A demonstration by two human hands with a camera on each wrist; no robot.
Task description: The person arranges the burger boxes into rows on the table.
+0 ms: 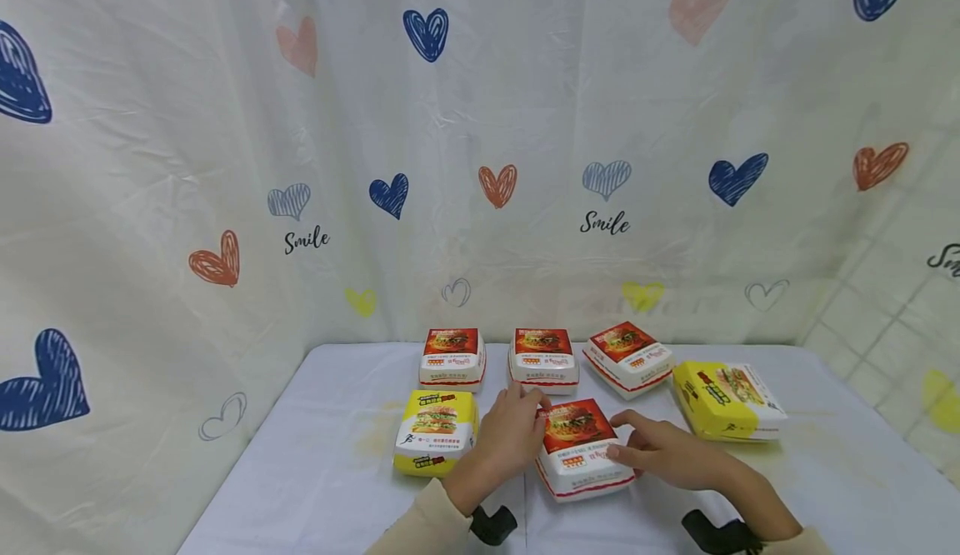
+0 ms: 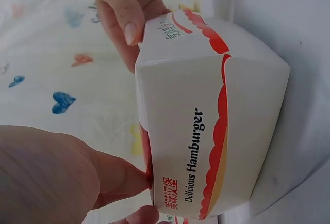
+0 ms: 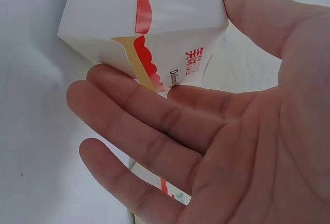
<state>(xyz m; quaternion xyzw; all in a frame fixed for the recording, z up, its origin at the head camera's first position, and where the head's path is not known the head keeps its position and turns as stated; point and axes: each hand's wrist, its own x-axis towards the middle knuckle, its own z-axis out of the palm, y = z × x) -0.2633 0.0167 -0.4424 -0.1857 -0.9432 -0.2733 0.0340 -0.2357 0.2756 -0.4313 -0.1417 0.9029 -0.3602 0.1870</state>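
Between both hands sits a white hamburger box [image 1: 587, 455] with a red burger picture on its lid. The left hand [image 1: 510, 428] holds its left side, thumb and fingertips at the lid's far left corner. From the right, the right hand [image 1: 667, 452] holds the box's right side, with the thumb [image 3: 252, 12] at the lid edge and the index finger bent round the far corner. Its other fingers [image 3: 134, 126] are spread loosely along the side. The left wrist view shows the box's side [image 2: 180, 131], lettered "Delicious Hamburger", with the lid down.
Three matching red-topped boxes stand behind: left [image 1: 453, 361], middle [image 1: 543, 362] and right [image 1: 628, 360], the last turned askew. A yellow burger box [image 1: 437, 434] is left of the left hand, another yellow box [image 1: 729, 401] at right. A heart-print curtain [image 1: 480, 122] hangs behind the white-covered table [image 1: 322, 472].
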